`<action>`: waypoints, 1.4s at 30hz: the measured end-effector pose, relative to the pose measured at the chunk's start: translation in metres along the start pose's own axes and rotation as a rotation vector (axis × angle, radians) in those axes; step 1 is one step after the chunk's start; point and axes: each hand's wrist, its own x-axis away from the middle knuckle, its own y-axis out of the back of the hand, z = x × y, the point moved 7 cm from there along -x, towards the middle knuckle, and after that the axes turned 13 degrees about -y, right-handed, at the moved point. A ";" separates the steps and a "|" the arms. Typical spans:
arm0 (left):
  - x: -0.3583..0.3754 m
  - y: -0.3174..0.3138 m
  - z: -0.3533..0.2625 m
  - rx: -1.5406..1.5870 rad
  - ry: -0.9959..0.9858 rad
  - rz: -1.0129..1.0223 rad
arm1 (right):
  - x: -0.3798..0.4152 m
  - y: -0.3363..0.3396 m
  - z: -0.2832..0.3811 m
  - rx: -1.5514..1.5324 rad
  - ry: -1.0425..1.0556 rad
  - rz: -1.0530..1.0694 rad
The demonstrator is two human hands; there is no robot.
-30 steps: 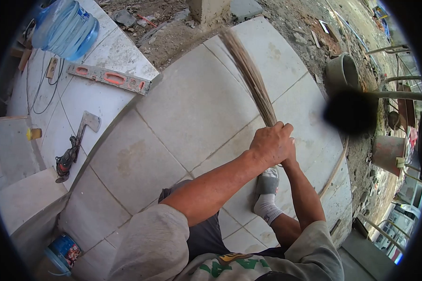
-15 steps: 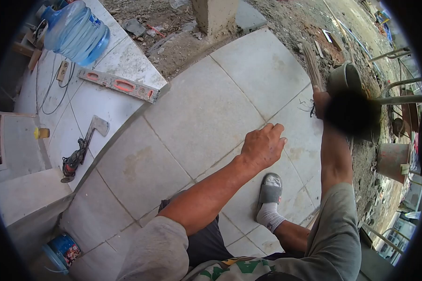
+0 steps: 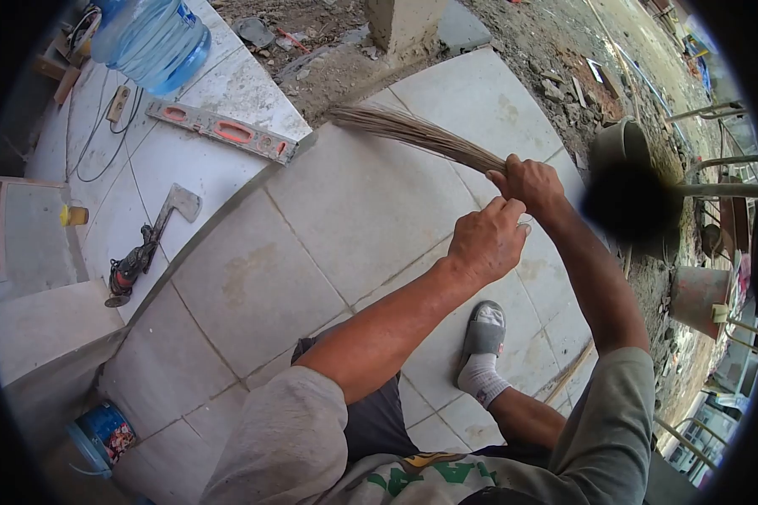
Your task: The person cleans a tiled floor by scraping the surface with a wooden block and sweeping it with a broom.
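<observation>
My right hand (image 3: 532,187) is closed round the bound end of a stick broom (image 3: 421,139), whose thin brown bristles point left over the floor tiles and blur slightly at the tip. Just below it, close to the broom's butt end, is my left hand (image 3: 487,240), back up, with its fingers curled in. Whatever lies inside those left fingers, if anything, is hidden. Under both hands spreads the pale tiled floor (image 3: 312,286) with brownish stains. My foot in a grey slide sandal (image 3: 483,338) and white sock stands below the hands.
On a white tiled ledge at left lie a spirit level (image 3: 219,130), a hatchet (image 3: 179,202), a power tool (image 3: 126,273) and a large water bottle (image 3: 164,50). A blue bucket (image 3: 101,438) stands lower left. Rubble, a concrete post (image 3: 404,25) and another bucket (image 3: 701,299) border the floor.
My right hand has swung the broom from the floor's right edge leftward across the tiles, beside my left hand. My left hand has shifted slightly right and up, still curled.
</observation>
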 end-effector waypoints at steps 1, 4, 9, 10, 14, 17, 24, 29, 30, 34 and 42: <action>0.001 0.006 -0.004 -0.019 -0.010 -0.045 | -0.013 0.012 -0.020 0.040 -0.103 -0.052; 0.004 0.029 -0.013 0.032 -0.009 -0.147 | -0.038 0.041 -0.083 0.057 -0.282 -0.121; 0.005 0.064 0.003 0.000 -0.023 -0.368 | 0.025 0.076 -0.067 -0.042 -0.053 -0.117; 0.003 0.069 0.003 0.008 -0.038 -0.372 | 0.026 0.066 -0.050 -0.003 -0.041 -0.072; 0.000 0.080 -0.006 0.156 -0.178 -0.576 | 0.011 0.002 0.013 0.022 0.141 0.029; 0.005 0.074 -0.014 0.106 -0.217 -0.533 | -0.031 -0.038 -0.038 0.001 -0.172 0.066; 0.011 0.075 -0.016 0.104 -0.185 -0.436 | -0.015 -0.029 -0.140 -0.275 -0.602 0.018; 0.006 0.063 -0.015 0.100 -0.184 -0.426 | 0.056 -0.059 -0.056 -0.327 -0.248 0.100; 0.005 0.057 -0.015 0.103 -0.176 -0.404 | 0.062 -0.085 -0.040 -0.369 -0.145 0.077; 0.004 0.041 -0.021 0.066 -0.148 -0.316 | 0.069 -0.138 -0.006 -0.594 -0.044 0.015; 0.013 0.038 -0.004 0.038 -0.041 -0.140 | -0.072 -0.156 -0.169 -0.730 -0.882 0.105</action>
